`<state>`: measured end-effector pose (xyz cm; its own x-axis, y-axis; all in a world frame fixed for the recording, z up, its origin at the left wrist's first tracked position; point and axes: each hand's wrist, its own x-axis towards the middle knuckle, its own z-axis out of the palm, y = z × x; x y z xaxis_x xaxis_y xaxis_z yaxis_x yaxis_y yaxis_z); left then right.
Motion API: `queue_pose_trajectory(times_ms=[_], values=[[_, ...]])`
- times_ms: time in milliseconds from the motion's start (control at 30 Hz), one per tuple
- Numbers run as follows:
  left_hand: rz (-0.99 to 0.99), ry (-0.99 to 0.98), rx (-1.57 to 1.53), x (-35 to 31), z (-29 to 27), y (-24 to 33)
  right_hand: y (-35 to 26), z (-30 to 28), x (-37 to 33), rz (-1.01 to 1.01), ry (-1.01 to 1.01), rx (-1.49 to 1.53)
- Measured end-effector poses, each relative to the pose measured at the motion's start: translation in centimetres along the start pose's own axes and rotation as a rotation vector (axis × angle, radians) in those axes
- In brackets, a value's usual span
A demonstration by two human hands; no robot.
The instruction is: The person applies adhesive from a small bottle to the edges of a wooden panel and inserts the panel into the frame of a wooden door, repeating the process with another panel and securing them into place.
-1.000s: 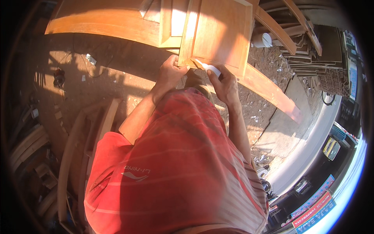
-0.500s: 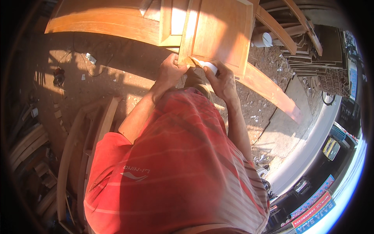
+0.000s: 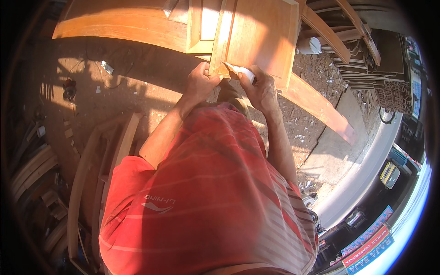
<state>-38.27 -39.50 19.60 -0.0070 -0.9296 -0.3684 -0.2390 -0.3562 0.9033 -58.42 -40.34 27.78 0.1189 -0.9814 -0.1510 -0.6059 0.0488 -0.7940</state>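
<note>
From where I stand, the nearest container is a white bucket (image 3: 309, 46), on the ground just right of the wooden panel (image 3: 261, 39); its round pale end faces us, and I can't tell whether that is a lid or an open mouth, nor what is in it. The panel, a framed piece in orange-brown wood, lies in front of the person in the red shirt (image 3: 201, 183), half in sun and half in shadow. The left hand (image 3: 198, 84) is at its near left corner, fingers curled in and thumb pressed to the edge, pinching that corner. The right hand (image 3: 262, 89) has thumb and fingers closed on a white piece (image 3: 246, 72) with a brown pointed end, held against the panel's near edge, just right of the left hand; whether it is a folded sheet or a small container I can't tell. A long wooden board (image 3: 321, 110) slants out from beneath the panel to the right. Past the bucket stand stacked thin boards (image 3: 378, 68), and curved wooden pieces (image 3: 78, 192) stand in the shade at the person's left.
</note>
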Motion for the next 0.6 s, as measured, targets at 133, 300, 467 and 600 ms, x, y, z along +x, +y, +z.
queue_pose_trajectory(times_ms=[133, 300, 467, 600], values=[[-0.006, -0.007, -0.023, 0.1, 0.0, -0.1, 0.0, -0.1, 0.2, 0.000, -0.012, -0.028], [-0.015, -0.013, -0.047, 0.2, 0.0, -0.5, -0.7, -0.2, 0.7, 0.039, -0.016, -0.040], [-0.009, -0.018, -0.026, 0.4, 0.0, -0.6, -0.2, 0.2, 1.3, -0.050, 0.024, -0.104], [-0.023, -0.024, -0.022, 0.5, 0.0, -0.7, -0.3, 0.3, 1.8, -0.049, 0.052, -0.104]])
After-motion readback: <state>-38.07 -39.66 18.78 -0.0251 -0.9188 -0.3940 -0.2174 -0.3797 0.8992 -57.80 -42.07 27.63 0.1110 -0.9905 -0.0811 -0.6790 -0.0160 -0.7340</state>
